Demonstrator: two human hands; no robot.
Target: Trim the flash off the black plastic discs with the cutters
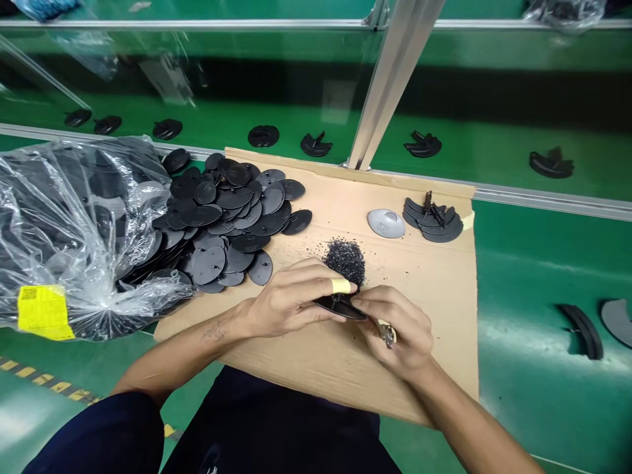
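My left hand (pixel 289 299) is closed around a thin black oval plastic piece (pixel 340 307), with yellow tape wrapped on one finger. At the piece's right edge are the fingertips of my right hand (pixel 402 322). That hand is curled around a small metal tool (pixel 388 334), mostly hidden in the palm, so its kind is unclear. Just beyond both hands lies a heap of tiny black plastic scraps (pixel 346 258). Many black oval pieces (pixel 232 204) form a loose pile at the left. A grey oval piece (pixel 386 224) lies beside a fanned stack of black pieces (pixel 437 224).
A cardboard sheet (pixel 296 375) covers the green work surface (pixel 533 263). Left of it bulges a clear plastic bag (pixel 74 210) of black pieces with a yellow label. A metal upright (pixel 390 79) rises behind. Curved black parts (pixel 585 331) lie far right.
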